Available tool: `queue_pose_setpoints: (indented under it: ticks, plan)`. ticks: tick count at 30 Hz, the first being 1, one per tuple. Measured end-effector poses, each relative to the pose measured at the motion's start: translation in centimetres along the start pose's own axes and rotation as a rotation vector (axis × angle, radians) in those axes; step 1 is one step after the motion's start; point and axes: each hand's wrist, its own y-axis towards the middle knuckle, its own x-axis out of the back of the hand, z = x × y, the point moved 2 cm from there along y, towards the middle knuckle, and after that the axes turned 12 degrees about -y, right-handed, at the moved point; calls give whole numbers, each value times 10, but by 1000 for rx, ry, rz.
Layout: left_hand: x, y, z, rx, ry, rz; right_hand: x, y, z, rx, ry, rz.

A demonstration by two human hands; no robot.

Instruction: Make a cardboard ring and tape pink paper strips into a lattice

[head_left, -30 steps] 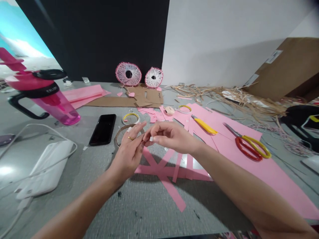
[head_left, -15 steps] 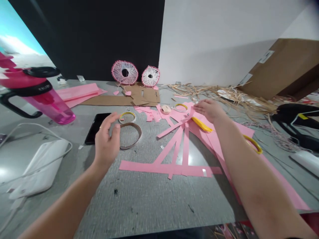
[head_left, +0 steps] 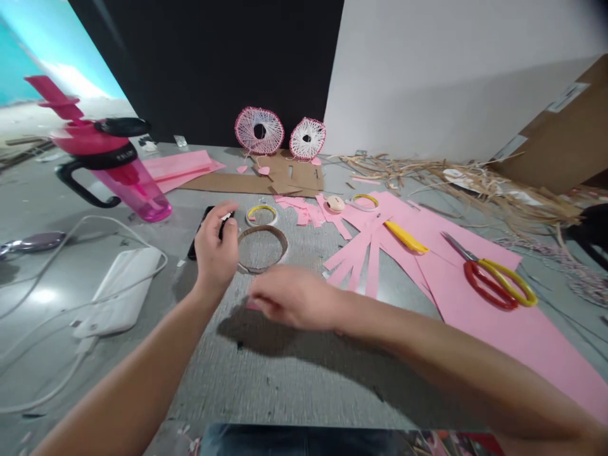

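My left hand [head_left: 216, 247] is raised at the left, thumb apart from its curved fingers, with nothing between them. It is beside a brown tape ring [head_left: 286, 244] and partly covers a black phone [head_left: 200, 231]. My right hand [head_left: 292, 296], slightly blurred, hangs low over the table in front of the ring. Its fingers are curled in, and whatever they may hold is hidden. Under and behind that hand lie fanned pink paper strips [head_left: 355, 259]; the long cross strip is mostly covered, with a pink end showing at the fingertips.
Red-and-yellow scissors [head_left: 494, 278] and a yellow cutter [head_left: 406, 237] lie on pink paper sheets [head_left: 536, 342] at the right. Tape rolls [head_left: 261, 208] and cardboard [head_left: 223, 183] are farther back. A pink bottle [head_left: 137, 183] and white power bank [head_left: 121, 291] with cable occupy the left.
My right hand has swung from the yellow cutter left and toward me, over the pink cross strip, its fingers now curled. My left hand stays by the ring. The view has shifted, revealing the scissors.
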Motion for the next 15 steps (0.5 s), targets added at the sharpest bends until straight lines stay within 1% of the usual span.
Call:
queue_pose_setpoints:
  ticks: [1,2,3,5,7,10,15]
  plan:
    - [1,2,2,20,-4,-29,-16,8,9,86,-82,34]
    - [3,4,4,42,-10,-64,-29,15,14,136,-162,48]
    - [4,5,7,63,-18,-102,-39,19,15,175,-230,49]
    - [6,8,13,88,-32,-162,-53,22,11,234,-325,31]
    - [6,9,19,104,-41,-182,-60,22,6,265,-372,20]
    - [6,8,24,138,-47,-180,-65,20,2,266,-397,29]
    - [5,6,18,143,-72,-166,-66,18,5,248,-336,87]
